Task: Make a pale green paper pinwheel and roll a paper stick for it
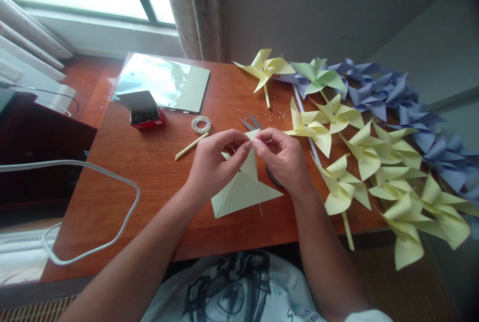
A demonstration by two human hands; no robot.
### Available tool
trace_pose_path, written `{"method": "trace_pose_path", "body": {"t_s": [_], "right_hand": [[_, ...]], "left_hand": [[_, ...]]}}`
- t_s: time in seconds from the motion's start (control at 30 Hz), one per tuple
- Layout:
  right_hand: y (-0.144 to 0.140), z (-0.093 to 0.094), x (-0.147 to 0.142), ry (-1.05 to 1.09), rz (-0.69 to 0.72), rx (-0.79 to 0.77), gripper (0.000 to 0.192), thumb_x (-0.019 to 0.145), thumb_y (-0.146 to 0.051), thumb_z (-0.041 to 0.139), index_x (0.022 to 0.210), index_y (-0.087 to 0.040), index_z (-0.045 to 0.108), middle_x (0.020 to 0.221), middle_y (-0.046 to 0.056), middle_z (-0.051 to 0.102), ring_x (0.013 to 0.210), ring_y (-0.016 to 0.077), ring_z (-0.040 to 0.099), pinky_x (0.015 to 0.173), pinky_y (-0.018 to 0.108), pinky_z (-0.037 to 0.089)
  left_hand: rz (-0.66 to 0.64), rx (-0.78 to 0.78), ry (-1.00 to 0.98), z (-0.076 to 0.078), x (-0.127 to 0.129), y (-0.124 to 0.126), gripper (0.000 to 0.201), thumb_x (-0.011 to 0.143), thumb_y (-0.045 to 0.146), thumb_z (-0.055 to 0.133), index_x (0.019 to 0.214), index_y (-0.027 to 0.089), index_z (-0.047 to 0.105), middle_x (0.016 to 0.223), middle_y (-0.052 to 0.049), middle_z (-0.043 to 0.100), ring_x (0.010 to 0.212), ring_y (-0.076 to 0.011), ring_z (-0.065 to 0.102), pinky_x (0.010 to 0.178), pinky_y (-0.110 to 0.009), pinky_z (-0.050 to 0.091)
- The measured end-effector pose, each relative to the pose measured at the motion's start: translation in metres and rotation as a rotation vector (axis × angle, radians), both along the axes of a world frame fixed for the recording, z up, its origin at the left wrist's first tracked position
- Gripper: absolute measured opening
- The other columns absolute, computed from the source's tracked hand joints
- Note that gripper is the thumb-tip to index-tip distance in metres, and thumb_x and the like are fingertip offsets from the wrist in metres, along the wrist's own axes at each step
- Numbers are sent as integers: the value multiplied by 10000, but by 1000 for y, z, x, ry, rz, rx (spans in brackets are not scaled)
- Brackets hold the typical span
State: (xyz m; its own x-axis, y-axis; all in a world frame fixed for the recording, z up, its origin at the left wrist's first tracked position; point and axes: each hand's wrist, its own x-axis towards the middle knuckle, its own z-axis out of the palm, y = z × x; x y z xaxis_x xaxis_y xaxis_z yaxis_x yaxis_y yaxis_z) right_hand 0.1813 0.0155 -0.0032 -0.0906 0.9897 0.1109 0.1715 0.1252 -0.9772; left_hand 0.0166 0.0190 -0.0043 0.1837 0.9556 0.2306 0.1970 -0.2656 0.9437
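Observation:
A pale green sheet of paper (243, 193), creased and partly cut, lies in front of me on the table. My left hand (222, 155) pinches its raised far tip from the left. From the right, the thumb and forefinger of my right hand (280, 155) grip the same tip, and the two hands nearly meet there. A thin strip of paper hangs at the sheet's near right edge. Scissors (251, 123) lie just beyond the fingertips, their handles mostly hidden under my right hand. Left of the hands rest a rolled yellow paper stick (191, 146) and a roll of clear tape (201, 124).
Yellow paper pinwheels (344, 184), a green pinwheel (318, 76) and many purple pinwheels (396, 90) crowd the right side. An open red box (147, 121) of small dark pieces stands left, before a glossy pack of paper (164, 80). A white cable (123, 182) loops over the left edge.

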Motion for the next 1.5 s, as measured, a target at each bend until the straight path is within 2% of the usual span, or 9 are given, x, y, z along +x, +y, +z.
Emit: {"method": "trace_pose_path", "body": {"t_s": [0.23, 0.57, 0.87, 0.93, 1.0, 1.07, 1.13, 1.3, 1.5], "right_hand": [[0, 0, 0, -41, 22, 45, 67, 906, -250, 635, 852, -216, 655, 841, -5, 669, 806, 159, 644, 760, 290, 534], [-1, 6, 2, -222, 26, 155, 79, 912, -228, 601, 841, -235, 635, 832, -11, 635, 789, 164, 613, 749, 301, 517], [2, 4, 6, -169, -7, 127, 83, 940, -263, 602, 885, -225, 651, 867, 3, 670, 825, 173, 654, 763, 305, 542], [1, 6, 15, -273, -80, 141, 112, 962, -282, 576, 918, -223, 661, 909, 24, 692, 856, 189, 672, 781, 324, 551], [-5, 8, 25, -525, -146, 164, 108, 950, -260, 586, 920, -216, 680, 947, 52, 709, 874, 220, 673, 816, 367, 540], [-14, 8, 34, -769, -208, 110, 71, 901, -244, 641, 938, -217, 695, 969, 75, 726, 869, 263, 673, 827, 421, 530], [-24, 5, 40, -893, -230, 81, 130, 868, -233, 663, 992, -212, 694, 1025, 105, 721, 912, 300, 674, 841, 453, 528], [-38, -10, 43, -1105, -194, 52, 326, 844, -249, 688, 1158, -175, 645, 1078, 149, 687, 1018, 354, 648, 893, 494, 524], [-33, -16, 38, -1181, -206, 34, 261, 839, -339, 702, 1043, -181, 663, 979, 130, 673, 934, 330, 642, 821, 455, 520]], "left_hand": [[7, -28, 25, 4, 0, -1, 89, 876, 203, 660, 809, 151, 685, 706, -13, 665, 638, -121, 591, 599, -221, 486], [14, 0, 46, 3, -1, 0, 85, 859, 184, 649, 788, 155, 687, 699, -12, 670, 626, -122, 592, 596, -219, 497], [18, 5, 63, 3, -2, 0, 82, 858, 179, 644, 796, 153, 691, 698, -12, 670, 627, -120, 596, 604, -217, 503], [33, 11, 64, 3, -2, 1, 81, 862, 184, 649, 800, 153, 691, 699, -11, 668, 625, -118, 595, 602, -214, 502], [41, 11, 59, 3, -3, 1, 83, 864, 185, 649, 799, 155, 691, 698, -11, 668, 626, -119, 597, 596, -214, 499], [37, 4, 47, 3, -4, 1, 85, 867, 189, 645, 804, 159, 692, 703, -14, 671, 632, -125, 604, 594, -219, 499], [33, 2, 36, 3, -4, 1, 87, 871, 197, 644, 807, 162, 691, 706, -17, 673, 632, -128, 607, 594, -224, 501], [37, 28, 45, 3, -5, 1, 98, 881, 218, 650, 806, 169, 688, 700, -13, 663, 629, -126, 596, 601, -227, 501], [75, 50, 62, 3, -6, 1, 102, 879, 229, 658, 806, 170, 698, 700, -9, 672, 632, -124, 606, 600, -217, 504]]}}
